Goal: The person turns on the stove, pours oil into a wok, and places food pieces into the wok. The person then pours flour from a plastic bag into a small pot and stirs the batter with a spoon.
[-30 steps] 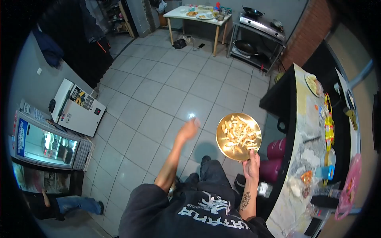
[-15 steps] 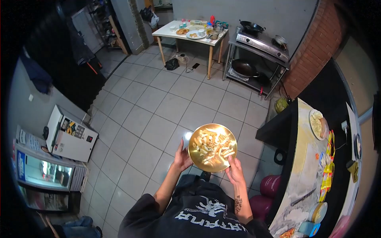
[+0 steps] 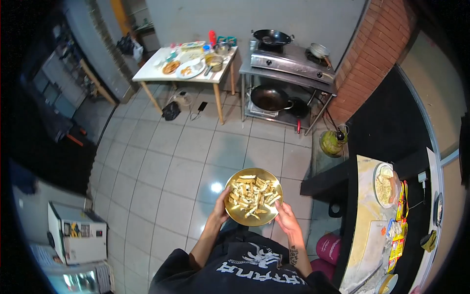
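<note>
A round gold-coloured plate (image 3: 254, 221) is held level in front of my body, over the tiled floor. Pale, browned strips of food (image 3: 252, 193) lie spread across it; their exact kind I cannot tell. My left hand (image 3: 220, 208) grips the plate's left rim, its fingers partly hidden beneath. On the lower right rim, my right hand (image 3: 286, 218) has its thumb on top and the other fingers underneath.
A white table (image 3: 147, 73) with plates and bottles stands ahead left. Right of it, a gas stove (image 3: 289, 65) carries a wok (image 3: 272, 38). A cluttered counter (image 3: 364, 235) runs along my right. A green gas cylinder (image 3: 333, 143) sits near the brick wall.
The view has shifted, and the stove and counter now appear nearer. Both hands still hold the plate, which sits slightly lower in view; its bright glare has faded.
</note>
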The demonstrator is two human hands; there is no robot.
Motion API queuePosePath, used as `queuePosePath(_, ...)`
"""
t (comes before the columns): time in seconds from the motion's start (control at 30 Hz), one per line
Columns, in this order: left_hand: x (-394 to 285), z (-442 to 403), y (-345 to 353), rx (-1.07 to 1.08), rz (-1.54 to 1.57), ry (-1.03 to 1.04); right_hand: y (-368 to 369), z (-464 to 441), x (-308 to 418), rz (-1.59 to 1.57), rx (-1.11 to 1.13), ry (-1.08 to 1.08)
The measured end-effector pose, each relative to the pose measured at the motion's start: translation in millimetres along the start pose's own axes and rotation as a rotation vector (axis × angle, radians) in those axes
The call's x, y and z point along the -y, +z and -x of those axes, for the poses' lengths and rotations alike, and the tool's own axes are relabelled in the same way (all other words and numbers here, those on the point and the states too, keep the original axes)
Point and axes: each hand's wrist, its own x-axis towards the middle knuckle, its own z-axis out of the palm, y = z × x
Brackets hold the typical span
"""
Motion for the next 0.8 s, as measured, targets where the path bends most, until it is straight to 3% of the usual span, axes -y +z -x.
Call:
queuePosePath(0.17, -75.5, -127.7, 52.0, 0.120, -0.074, -0.080, -7.9, -113.2, 76.7, 0.145, -0.092, -0.010)
queuePosePath(0.27, -112.3, -182.8, 70.4, 0.068, -0.144, -0.081, -6.0, -168.6, 115.1, 0.194, -0.090, -0.062)
queuePosePath(0.4, -150.6, -253.5, 77.6, 0.013, -0.117, -0.022, -13.2, -261.9, 168.1, -0.067, -0.039, -0.058)
queuePosePath(0.53, -180.7, -317.0, 76.9, -0.081, -0.045, 0.064, -46.2, -390.6, 210.2, 0.196, -0.076, -0.098)
queuePosePath(0.6, -196.1, -352.5, 76.8, -0.140, -0.011, 0.090, -67.6, -480.6, 219.4, 0.573, -0.120, -0.201)
queuePosePath(0.67, -214.3, -388.4, 82.4, -0.149, 0.059, 0.149, -72.4, -567.2, 241.4, 0.586, -0.136, -0.300)
queuePosePath(0.73, -236.3, -422.1, 98.8, -0.215, 0.049, 0.170, -76.5, -654.5, 265.6, 0.813, -0.207, -0.524)
queuePosePath(0.8, -254.0, -455.1, 113.5, -0.339, 0.014, 0.246, -73.0, -736.1, 294.5, 0.941, -0.335, -0.561)
